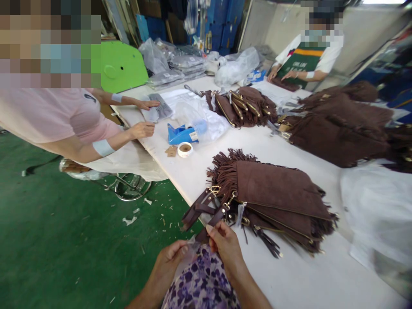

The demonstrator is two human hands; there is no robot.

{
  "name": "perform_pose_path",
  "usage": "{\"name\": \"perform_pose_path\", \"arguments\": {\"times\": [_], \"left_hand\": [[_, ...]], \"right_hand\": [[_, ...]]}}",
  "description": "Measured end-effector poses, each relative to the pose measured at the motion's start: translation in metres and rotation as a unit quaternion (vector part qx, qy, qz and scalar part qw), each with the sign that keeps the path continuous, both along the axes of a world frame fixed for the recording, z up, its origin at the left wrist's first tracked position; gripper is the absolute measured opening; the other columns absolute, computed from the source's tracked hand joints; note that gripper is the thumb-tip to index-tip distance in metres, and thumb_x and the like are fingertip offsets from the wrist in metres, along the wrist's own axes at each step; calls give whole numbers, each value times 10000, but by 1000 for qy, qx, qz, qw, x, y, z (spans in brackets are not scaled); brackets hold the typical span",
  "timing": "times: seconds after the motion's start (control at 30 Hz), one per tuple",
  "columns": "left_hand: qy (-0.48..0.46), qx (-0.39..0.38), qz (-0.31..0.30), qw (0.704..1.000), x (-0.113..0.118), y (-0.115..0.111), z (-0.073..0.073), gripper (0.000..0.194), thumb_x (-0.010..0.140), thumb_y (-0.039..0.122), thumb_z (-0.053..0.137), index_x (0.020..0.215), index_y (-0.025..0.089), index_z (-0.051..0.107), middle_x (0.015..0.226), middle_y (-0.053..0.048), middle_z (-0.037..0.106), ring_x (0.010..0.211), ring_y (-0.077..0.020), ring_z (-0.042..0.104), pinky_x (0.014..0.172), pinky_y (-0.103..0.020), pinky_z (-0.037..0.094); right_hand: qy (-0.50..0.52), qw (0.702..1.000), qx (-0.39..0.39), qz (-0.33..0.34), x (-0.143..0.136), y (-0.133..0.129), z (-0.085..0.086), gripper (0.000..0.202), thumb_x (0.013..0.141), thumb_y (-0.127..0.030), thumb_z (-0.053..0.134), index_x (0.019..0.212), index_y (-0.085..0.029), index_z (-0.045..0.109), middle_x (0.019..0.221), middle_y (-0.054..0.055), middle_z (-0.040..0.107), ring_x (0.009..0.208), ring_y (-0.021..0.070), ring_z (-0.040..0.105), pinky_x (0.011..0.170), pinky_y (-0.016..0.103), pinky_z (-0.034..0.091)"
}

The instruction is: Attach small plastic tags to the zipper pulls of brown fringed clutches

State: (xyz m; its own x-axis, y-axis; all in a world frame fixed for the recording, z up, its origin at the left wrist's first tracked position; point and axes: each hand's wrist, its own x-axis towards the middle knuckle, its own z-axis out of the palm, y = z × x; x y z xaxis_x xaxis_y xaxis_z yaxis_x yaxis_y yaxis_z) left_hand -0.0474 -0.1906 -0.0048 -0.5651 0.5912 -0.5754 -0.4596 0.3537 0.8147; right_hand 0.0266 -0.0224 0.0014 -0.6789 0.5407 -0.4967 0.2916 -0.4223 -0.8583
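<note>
Near the table's front edge, my right hand [225, 242] pinches a dark brown strap [202, 235]. My left hand [174, 255] is closed on a piece of clear plastic [190, 249] beside the strap's end. Just beyond my hands lies a stack of brown fringed bags [277, 184] with gold zippers and metal rings. More brown straps [196, 210] hang at the left end of that stack, over the table edge. A small clear wrap [240, 213] sits by one of the zippers.
A tape roll [185, 149] and a blue dispenser [180, 134] lie on the white table [206, 150]. More brown bags [341, 124] are piled at right and back. One person works at left, another at the far side. A stool [131, 186] stands on the green floor.
</note>
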Motion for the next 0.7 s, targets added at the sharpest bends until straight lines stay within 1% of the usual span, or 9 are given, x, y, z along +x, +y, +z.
{"name": "perform_pose_path", "arguments": {"times": [0.13, 0.2, 0.27, 0.37, 0.47, 0.53, 0.63, 0.67, 0.7], "left_hand": [[-58, 38, -1, 998, 3, 14, 18, 450, 799, 532, 603, 1047, 164, 678, 930, -81, 733, 822, -239, 651, 750, -298, 478], [-67, 57, -5, 996, 3, 20, 22, 455, 796, 507, 621, 1096, 167, 662, 953, -81, 729, 832, -238, 653, 747, -296, 483], [-61, 61, -9, 996, 1, 27, 21, 423, 799, 469, 631, 1091, 164, 660, 953, -80, 726, 824, -231, 652, 747, -294, 481], [-33, 61, -26, 997, -4, 41, 14, 329, 809, 414, 624, 1006, 154, 674, 920, -75, 721, 815, -223, 650, 755, -292, 470], [3, 54, -45, 997, -10, 54, 12, 236, 818, 363, 603, 892, 149, 669, 812, -49, 706, 752, -195, 631, 707, -267, 445], [22, 45, -53, 997, -14, 57, 13, 216, 821, 358, 587, 813, 150, 644, 691, -15, 668, 637, -153, 580, 630, -241, 408], [27, 27, -68, 997, -21, 52, 19, 240, 820, 385, 579, 756, 156, 606, 601, 17, 613, 545, -116, 495, 569, -227, 356], [25, 22, -77, 996, -23, 48, 22, 250, 819, 395, 578, 753, 156, 603, 596, 19, 607, 542, -115, 485, 566, -226, 350], [26, 15, -86, 996, -25, 46, 24, 262, 818, 406, 577, 750, 155, 603, 597, 17, 605, 543, -115, 482, 564, -227, 347]], "right_hand": [[-8, 1000, 1, -2, 0, 1, 2, 363, 774, -460, 656, 651, -220, 412, 431, -76, 518, 358, 73, 397, 402, 205, 266], [-8, 1000, -1, -3, 0, 1, 2, 367, 763, -468, 664, 652, -219, 419, 436, -74, 519, 360, 75, 396, 398, 207, 265], [-1, 1000, -12, -5, 0, 1, 1, 373, 753, -471, 675, 654, -216, 421, 440, -77, 512, 361, 74, 389, 393, 205, 262], [17, 999, -35, 5, 3, 3, 2, 382, 742, -472, 692, 653, -206, 434, 446, -74, 506, 371, 69, 381, 389, 197, 250], [20, 998, -50, 19, 6, 14, 9, 377, 739, -483, 702, 673, -190, 474, 461, -64, 510, 395, 71, 401, 395, 186, 268], [13, 999, -49, -20, 6, 24, 18, 358, 740, -501, 699, 768, -183, 538, 552, -45, 562, 453, 87, 463, 410, 183, 322], [8, 993, -36, -110, 0, 40, 28, 418, 737, -537, 687, 937, -180, 601, 734, -2, 629, 527, 99, 513, 432, 189, 379], [9, 991, -33, -129, -3, 43, 29, 427, 735, -543, 685, 940, -175, 614, 736, 4, 630, 524, 97, 509, 433, 189, 377], [8, 990, -33, -139, -6, 45, 29, 423, 730, -545, 688, 907, -167, 624, 685, -1, 617, 499, 93, 490, 425, 187, 363]]}}
